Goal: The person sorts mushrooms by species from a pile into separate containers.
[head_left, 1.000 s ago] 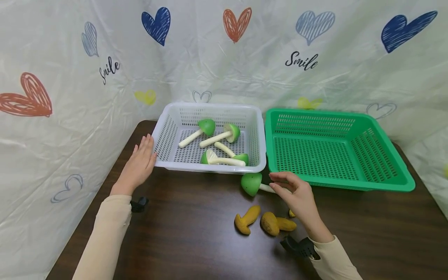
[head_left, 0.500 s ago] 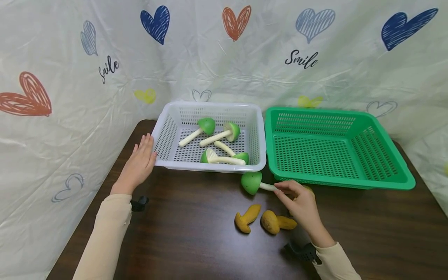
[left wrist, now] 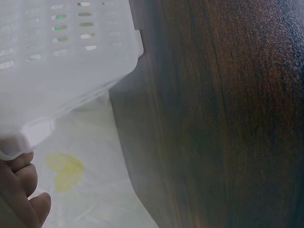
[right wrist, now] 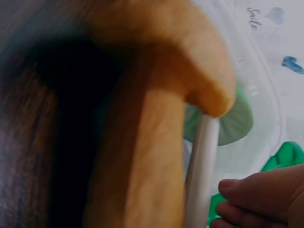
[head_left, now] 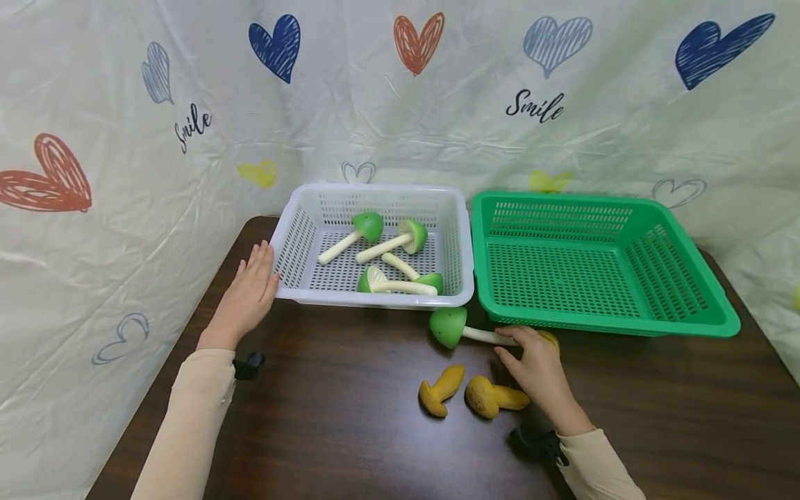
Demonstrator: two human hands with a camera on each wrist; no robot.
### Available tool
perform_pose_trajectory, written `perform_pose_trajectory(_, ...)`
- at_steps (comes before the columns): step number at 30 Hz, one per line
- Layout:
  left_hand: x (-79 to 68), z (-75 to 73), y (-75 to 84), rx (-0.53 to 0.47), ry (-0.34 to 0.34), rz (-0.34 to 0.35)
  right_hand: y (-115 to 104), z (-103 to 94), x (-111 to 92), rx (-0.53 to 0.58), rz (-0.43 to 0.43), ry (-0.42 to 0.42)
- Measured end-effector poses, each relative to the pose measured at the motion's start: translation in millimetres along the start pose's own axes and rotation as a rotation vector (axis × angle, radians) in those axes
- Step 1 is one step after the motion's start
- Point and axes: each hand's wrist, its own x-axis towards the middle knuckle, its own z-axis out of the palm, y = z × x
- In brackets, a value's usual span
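Note:
My left hand point(head_left: 246, 295) rests against the left rim of the white basket point(head_left: 369, 298), fingers fairly straight. In the left wrist view its curved fingertips point(left wrist: 27, 178) show by the basket's edge. Several green-capped toy mushrooms with white stems lie in that basket. Another green-capped mushroom point(head_left: 448, 328) lies on the table just in front of it. Its stem reaches under my right hand point(head_left: 539, 368), whose thumb and fingers stand around the stem's end. In the right wrist view the thumb appears apart from the white stem point(right wrist: 202, 171).
Two yellow toy mushrooms, one tilted point(head_left: 442, 391) and one lying sideways point(head_left: 496, 398), sit in front of the right hand. A further yellow piece point(head_left: 551, 339) is partly hidden behind that hand. The green basket point(head_left: 606, 325) stands at the right, beside the white one.
My right hand has lowered to the green mushroom's stem and then shifted slightly right along it, so more stem shows. The left hand and both baskets have stayed put.

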Motion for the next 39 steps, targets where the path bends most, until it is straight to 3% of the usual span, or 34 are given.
perform_pose_trajectory(11, 0.2, 1.1, -0.1, 0.002, -0.006, -0.005, 5.5, 10.1, 0.9, -0.066, 0.017, -0.041)
perform_pose_trajectory(31, -0.2, 0.2, 1.3, 0.005, -0.004, -0.016, 9.6, 16.7, 2.5, -0.129, -0.121, 0.034)
perform_pose_trajectory(39, 0.6, 0.4, 0.8, -0.002, -0.005, -0.007, 10.3, 17.5, 3.1, -0.093, -0.158, 0.021)
